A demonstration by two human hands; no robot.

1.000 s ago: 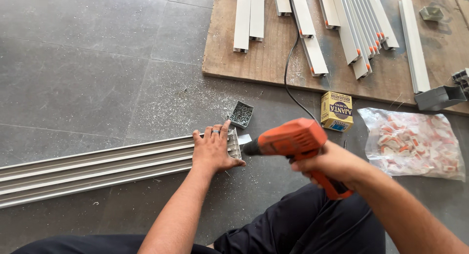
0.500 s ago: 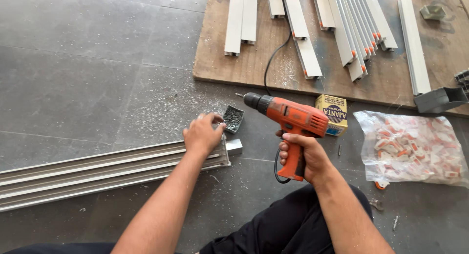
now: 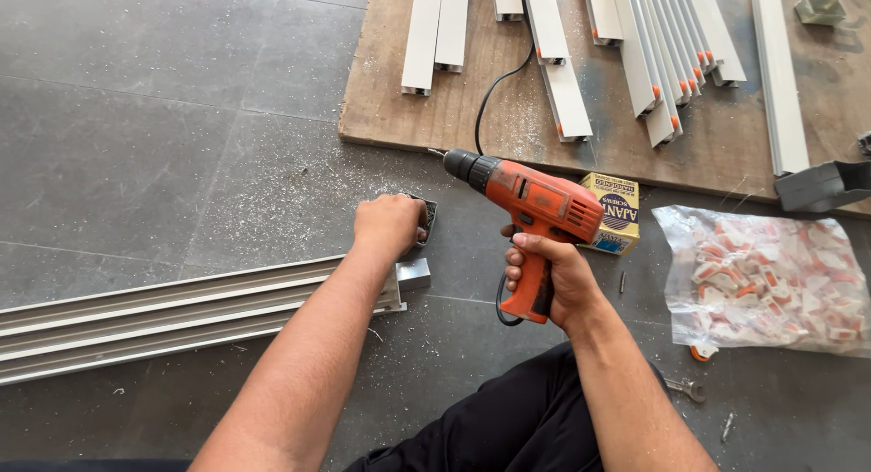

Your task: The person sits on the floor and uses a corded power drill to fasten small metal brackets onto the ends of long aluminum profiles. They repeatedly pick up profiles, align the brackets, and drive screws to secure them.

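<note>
The orange corded drill (image 3: 533,207) hangs above the grey floor (image 3: 136,118), gripped at its handle by the right hand (image 3: 553,277). The left hand (image 3: 388,225) closes over a small dark grid piece (image 3: 426,220) beside the aluminium track (image 3: 181,313) end. Metal shavings could let that piece skid, and the trailing cord could snag.

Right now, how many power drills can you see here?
1. An orange drill is held by its grip in the right hand, above the grey floor, beside a small yellow box. Others may lie outside the view.

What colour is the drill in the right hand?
Orange, with a black chuck, clearest in the head view: drill, right hand.
</note>
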